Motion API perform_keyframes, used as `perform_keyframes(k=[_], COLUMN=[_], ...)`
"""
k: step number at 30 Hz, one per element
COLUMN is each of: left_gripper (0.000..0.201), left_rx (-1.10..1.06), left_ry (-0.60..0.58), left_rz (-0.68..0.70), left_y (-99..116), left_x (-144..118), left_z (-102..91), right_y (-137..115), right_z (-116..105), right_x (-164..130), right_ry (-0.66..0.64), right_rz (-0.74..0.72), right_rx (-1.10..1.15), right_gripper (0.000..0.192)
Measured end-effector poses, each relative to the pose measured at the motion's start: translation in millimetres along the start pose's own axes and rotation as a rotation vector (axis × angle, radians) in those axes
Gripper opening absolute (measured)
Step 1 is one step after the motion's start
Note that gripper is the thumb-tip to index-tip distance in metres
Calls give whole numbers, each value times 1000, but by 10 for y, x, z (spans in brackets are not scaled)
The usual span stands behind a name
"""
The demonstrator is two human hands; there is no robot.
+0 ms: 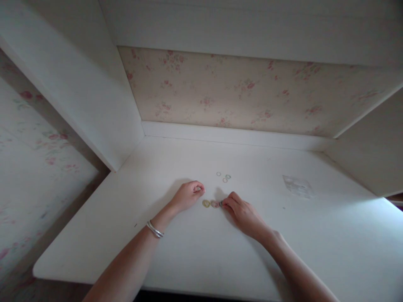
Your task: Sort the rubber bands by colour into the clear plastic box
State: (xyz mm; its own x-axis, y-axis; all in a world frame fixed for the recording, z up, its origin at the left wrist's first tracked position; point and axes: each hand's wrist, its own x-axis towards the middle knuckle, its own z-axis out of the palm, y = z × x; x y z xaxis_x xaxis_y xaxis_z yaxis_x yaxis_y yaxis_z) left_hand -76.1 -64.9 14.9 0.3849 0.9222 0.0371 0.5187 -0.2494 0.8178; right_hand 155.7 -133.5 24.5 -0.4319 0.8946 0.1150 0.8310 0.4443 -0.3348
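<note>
On the white desk, a row of small coloured rings, possibly rubber bands, lies between my hands: a yellow group [206, 204], a pinkish group [214, 204] and a dark greenish group [221, 203]. My right hand [242, 212] is closed, its pinched fingertips on the dark greenish rings and partly covering them. My left hand [188, 195] hovers just left of and above the yellow group, thumb and forefinger pressed together; what they may hold is too small to make out. Farther back lie three loose thin rings, a pale one [218, 173], a greenish one [228, 176] and a yellowish one [224, 180].
A crumpled clear plastic bag [298, 186] lies on the desk [176, 260] to the right. White panels [94, 96] stand at both sides, and a low ledge [236, 136] runs along the back below floral wallpaper. A tiny dark speck [135, 225] is at the left.
</note>
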Motion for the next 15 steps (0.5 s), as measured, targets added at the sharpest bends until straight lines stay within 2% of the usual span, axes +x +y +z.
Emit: perform_keyframes(k=[9, 15], left_gripper=[28, 26], left_rx=[-36, -39], left_ry=[-7, -8], left_rz=[0, 7], left_y=[-53, -65], left_x=[5, 15], left_z=[19, 34], right_y=[-33, 75], right_z=[-40, -57], right_x=[-9, 23], right_ry=[-1, 110], right_rz=[37, 102], right_rx=[15, 115], right_gripper=[25, 25])
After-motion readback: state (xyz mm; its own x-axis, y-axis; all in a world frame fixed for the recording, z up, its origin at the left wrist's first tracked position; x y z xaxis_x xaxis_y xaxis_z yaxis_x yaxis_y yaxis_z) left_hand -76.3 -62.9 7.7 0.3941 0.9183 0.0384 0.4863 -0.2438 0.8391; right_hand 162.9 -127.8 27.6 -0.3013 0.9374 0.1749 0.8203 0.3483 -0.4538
